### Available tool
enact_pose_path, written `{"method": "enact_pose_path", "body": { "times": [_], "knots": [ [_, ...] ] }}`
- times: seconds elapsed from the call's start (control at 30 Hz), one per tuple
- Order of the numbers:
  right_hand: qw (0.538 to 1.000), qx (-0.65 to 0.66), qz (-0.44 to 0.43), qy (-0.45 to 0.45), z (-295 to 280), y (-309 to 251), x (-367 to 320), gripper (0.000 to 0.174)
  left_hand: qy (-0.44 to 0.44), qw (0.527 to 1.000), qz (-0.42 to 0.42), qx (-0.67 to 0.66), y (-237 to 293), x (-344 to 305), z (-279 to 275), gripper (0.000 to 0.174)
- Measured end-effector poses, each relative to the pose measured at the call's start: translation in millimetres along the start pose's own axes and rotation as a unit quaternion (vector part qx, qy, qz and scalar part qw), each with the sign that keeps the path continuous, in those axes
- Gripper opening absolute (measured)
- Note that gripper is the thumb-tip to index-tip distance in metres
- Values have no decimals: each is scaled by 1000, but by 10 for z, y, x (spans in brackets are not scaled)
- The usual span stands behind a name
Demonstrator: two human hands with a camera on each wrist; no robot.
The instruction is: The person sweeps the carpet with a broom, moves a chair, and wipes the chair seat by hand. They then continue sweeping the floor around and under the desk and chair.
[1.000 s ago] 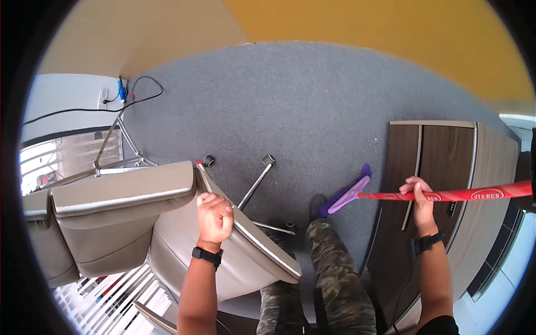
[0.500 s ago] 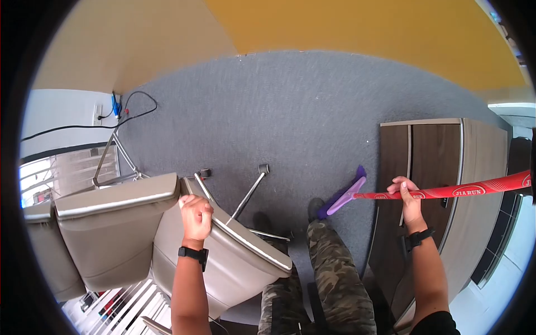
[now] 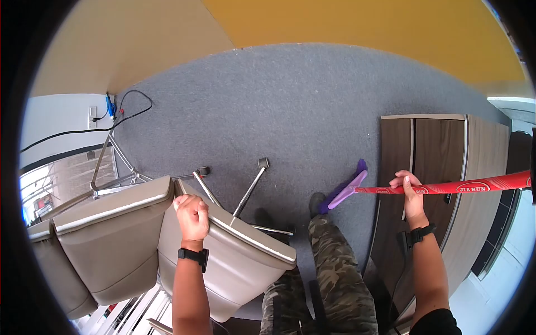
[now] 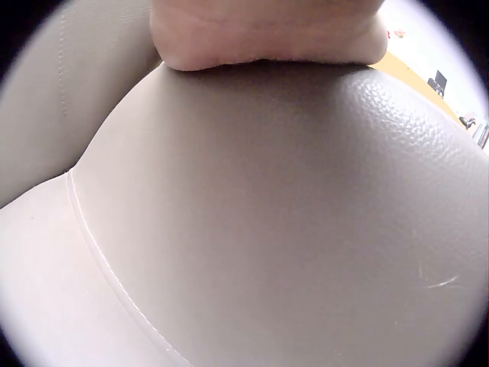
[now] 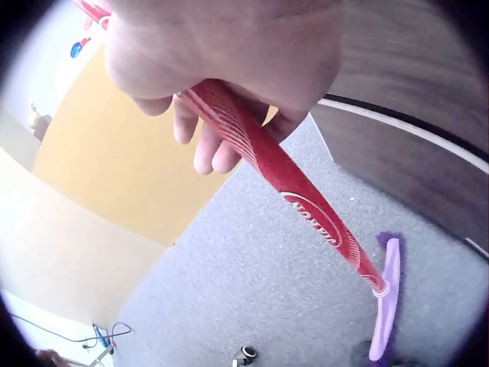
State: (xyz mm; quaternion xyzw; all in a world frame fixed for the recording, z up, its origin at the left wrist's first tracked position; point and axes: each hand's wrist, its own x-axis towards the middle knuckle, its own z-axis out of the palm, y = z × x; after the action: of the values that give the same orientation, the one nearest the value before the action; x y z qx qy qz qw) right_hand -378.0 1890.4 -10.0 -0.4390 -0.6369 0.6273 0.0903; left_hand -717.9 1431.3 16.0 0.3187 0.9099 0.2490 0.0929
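My left hand is at the top edge of a beige padded chair, fingers curled over it. In the left wrist view, the heel of that hand lies against the chair's leather; its fingers are hidden there. My right hand holds the red handle of a broom, its thumb across the shaft and its fingers loosely bent about it. The broom's purple head is low, beside a shoe. In the right wrist view, the handle slants down from the palm to the head.
More beige chairs stand at left. Chair casters and metal legs sit on grey carpet. On the right is a dark wood cabinet. A black cable runs from the wall socket at left.
My left hand and the chair's top edge have shifted left, and the chair's back has turned somewhat against its legs. The broom stays at nearly the same spot beside the shoe.
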Motion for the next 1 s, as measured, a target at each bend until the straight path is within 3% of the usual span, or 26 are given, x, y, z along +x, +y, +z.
{"method": "enact_pose_path", "body": {
  "times": [0.53,0.77,0.83,1.0],
  "knots": [
    [996,-44,20,-74,5,-156,-22,35,10,1000,5,-7,454,-38,222,26],
    [999,-21,23,-44,-95,-65,-55,39,-5,1000,17,5,666,-53,362,22],
    [995,22,94,17,2,-216,-94,42,-9,1000,27,5,744,-56,389,22],
    [997,18,74,26,45,-248,-73,45,-36,996,78,-17,974,-54,524,19]
  ]
}}
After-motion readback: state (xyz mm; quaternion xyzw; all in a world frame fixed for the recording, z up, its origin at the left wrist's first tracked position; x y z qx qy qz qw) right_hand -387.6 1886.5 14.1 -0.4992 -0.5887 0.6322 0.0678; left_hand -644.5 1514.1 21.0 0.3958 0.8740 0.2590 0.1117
